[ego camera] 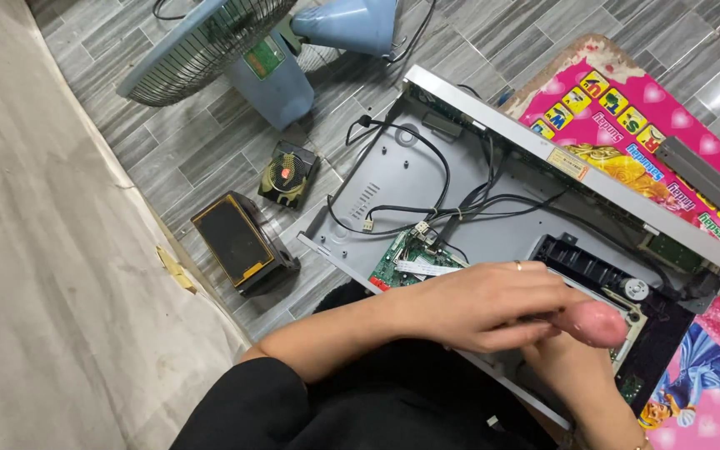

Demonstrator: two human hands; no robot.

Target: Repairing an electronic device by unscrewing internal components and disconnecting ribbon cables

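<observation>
Grey floor tiles (210,142) carry an opened disc player chassis (427,175), right of a small speaker (239,242). Left hand (485,304) and right hand (585,350) curl over its black drive tray (593,267); grip unclear. Looks light, stiff, with fragile boards, best held by its metal edges.

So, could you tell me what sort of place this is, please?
Probably a home floor used for repairs: grey floor tiles, a fan, a child's pink mat, and an opened disc player.

Single head view, looking steeply down, close over open chassis (460,179).
</observation>
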